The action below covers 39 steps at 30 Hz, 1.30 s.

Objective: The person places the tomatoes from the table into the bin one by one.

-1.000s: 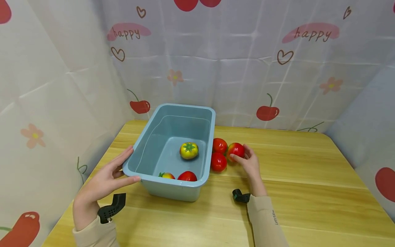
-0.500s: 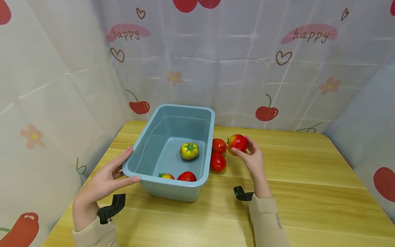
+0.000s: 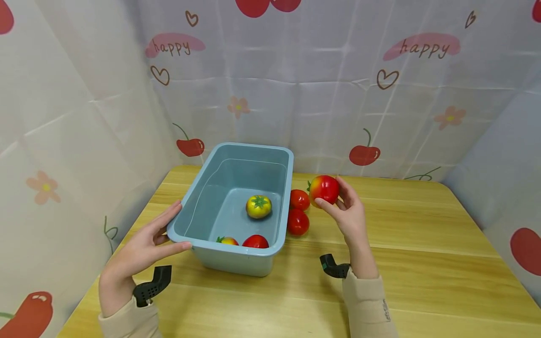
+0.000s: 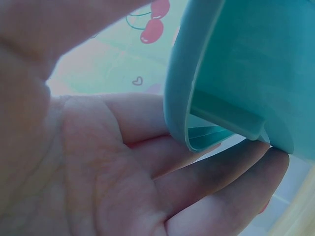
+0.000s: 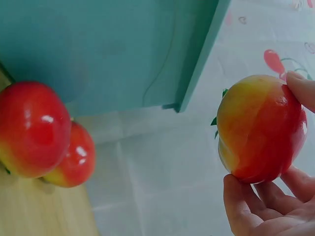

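Note:
My right hand [image 3: 351,217] holds a red and yellow toy tomato [image 3: 325,188] between thumb and fingers, raised above the wooden table to the right of a blue plastic basin [image 3: 286,206]. Its green leaves point left, toward the basin. In the right wrist view, the thumb is on one side of this tomato [image 5: 261,130] and the fingers on the other. My left hand [image 3: 143,246] rests at the basin's near left corner, thumb along the front and fairly straight fingers at the side. The left wrist view shows those fingers [image 4: 206,182] beneath the basin's rim [image 4: 179,83].
Two red tomatoes, one behind [image 3: 299,200] and one in front [image 3: 298,222], lie against the basin's right side. Inside the basin are a yellow tomato [image 3: 258,206], a red one [image 3: 255,241] and a partly hidden red-yellow one [image 3: 228,241]. A printed curtain [image 3: 321,98] borders the table [image 3: 414,244].
My right hand has lifted the tomato from beside the two others, up and slightly away, and its leaves have turned into view. The left hand and the basin have stayed put.

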Available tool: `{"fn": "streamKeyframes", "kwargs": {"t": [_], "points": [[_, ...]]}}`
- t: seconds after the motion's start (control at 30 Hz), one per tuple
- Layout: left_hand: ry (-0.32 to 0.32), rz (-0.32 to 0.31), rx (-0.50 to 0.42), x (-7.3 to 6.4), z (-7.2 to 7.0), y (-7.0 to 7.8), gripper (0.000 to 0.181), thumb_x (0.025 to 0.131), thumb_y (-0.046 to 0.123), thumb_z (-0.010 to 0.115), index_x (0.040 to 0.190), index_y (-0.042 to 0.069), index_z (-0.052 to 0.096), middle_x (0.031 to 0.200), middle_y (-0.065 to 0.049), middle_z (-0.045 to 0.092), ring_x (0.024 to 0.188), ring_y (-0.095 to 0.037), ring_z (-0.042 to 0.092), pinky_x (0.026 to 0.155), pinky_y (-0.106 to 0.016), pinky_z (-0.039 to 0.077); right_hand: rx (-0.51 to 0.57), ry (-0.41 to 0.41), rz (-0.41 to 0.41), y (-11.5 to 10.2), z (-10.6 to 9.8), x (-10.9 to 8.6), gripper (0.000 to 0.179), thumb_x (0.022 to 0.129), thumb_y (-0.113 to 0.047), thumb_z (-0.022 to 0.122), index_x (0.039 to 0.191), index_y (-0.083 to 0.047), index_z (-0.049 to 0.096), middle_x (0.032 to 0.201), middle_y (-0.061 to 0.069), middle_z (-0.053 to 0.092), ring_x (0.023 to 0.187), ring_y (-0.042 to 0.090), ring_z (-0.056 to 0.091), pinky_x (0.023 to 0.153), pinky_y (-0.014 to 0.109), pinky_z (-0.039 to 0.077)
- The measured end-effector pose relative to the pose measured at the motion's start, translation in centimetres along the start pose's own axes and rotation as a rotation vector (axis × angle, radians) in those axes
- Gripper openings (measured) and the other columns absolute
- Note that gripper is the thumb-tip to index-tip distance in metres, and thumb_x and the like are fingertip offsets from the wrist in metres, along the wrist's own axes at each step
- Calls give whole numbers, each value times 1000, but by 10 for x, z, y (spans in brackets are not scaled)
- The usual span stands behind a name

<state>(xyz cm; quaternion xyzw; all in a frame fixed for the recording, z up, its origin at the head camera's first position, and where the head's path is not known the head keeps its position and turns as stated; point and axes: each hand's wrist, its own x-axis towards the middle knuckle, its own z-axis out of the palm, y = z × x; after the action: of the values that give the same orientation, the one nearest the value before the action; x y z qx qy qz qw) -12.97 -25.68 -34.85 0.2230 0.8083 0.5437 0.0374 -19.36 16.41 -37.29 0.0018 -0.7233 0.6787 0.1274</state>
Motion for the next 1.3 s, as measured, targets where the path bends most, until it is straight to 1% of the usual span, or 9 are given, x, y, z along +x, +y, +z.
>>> {"fn": "streamKeyframes", "kwargs": {"t": [0.13, 0.3, 0.53, 0.63, 0.87, 1.1, 1.17, 1.3], "points": [[2, -3, 7, 0, 0, 0, 83, 85, 3, 69, 150, 7, 18, 155, -13, 10, 111, -21, 56, 85, -21, 50, -7, -14, -28, -10, 3, -7, 73, 82, -17, 75, 144, -13, 38, 140, 4, 43, 125, 21, 41, 94, 20, 43], [1, -21, 13, -1, -1, 0, 83, 85, 5, 69, 150, 7, 18, 156, -12, 9, 113, -21, 55, 86, -21, 49, -6, -33, -74, -21, 7, -14, 70, 81, -15, 75, 142, -14, 42, 137, 3, 46, 122, 20, 43, 93, 18, 44], [-4, -46, -12, 0, 0, -2, 85, 85, 6, 70, 151, 8, 17, 156, -10, 8, 115, -34, 52, 86, -23, 50, 22, -69, -150, -30, 16, -24, 68, 80, -10, 76, 140, -14, 45, 134, 2, 49, 120, 19, 46, 91, 19, 46], [-4, -48, -23, 0, 0, -2, 85, 85, 6, 70, 151, 8, 17, 156, -9, 8, 115, -36, 51, 86, -23, 50, 28, -89, -175, -32, 20, -27, 68, 79, -8, 76, 140, -13, 46, 135, 2, 49, 120, 19, 46, 91, 20, 46], [-11, -24, -8, 0, 0, 0, 83, 86, 5, 68, 150, 7, 16, 156, -12, 7, 115, -27, 53, 86, -22, 50, 60, -140, -229, -38, 29, -34, 67, 77, -3, 76, 137, -13, 49, 133, 1, 50, 119, 19, 47, 92, 23, 47], [-10, -27, -21, 0, 0, 1, 83, 86, 4, 69, 150, 7, 16, 156, -11, 7, 114, -27, 54, 86, -23, 50, 84, -214, -279, -38, 42, -41, 67, 76, 2, 76, 136, -11, 49, 133, 1, 50, 119, 21, 47, 93, 27, 47], [-10, -21, -17, 0, 0, 1, 83, 86, 4, 68, 150, 7, 16, 156, -12, 7, 115, -26, 54, 86, -22, 50, 84, -229, -293, -38, 47, -44, 67, 76, 2, 76, 136, -10, 49, 133, 2, 50, 119, 22, 47, 94, 28, 46], [-8, -27, -17, 0, 0, 1, 83, 85, 5, 69, 150, 7, 17, 156, -12, 6, 115, -29, 53, 86, -23, 50, 78, -262, -297, -39, 56, -50, 67, 76, 0, 77, 136, -12, 49, 134, 2, 50, 119, 22, 47, 91, 32, 49]]}}
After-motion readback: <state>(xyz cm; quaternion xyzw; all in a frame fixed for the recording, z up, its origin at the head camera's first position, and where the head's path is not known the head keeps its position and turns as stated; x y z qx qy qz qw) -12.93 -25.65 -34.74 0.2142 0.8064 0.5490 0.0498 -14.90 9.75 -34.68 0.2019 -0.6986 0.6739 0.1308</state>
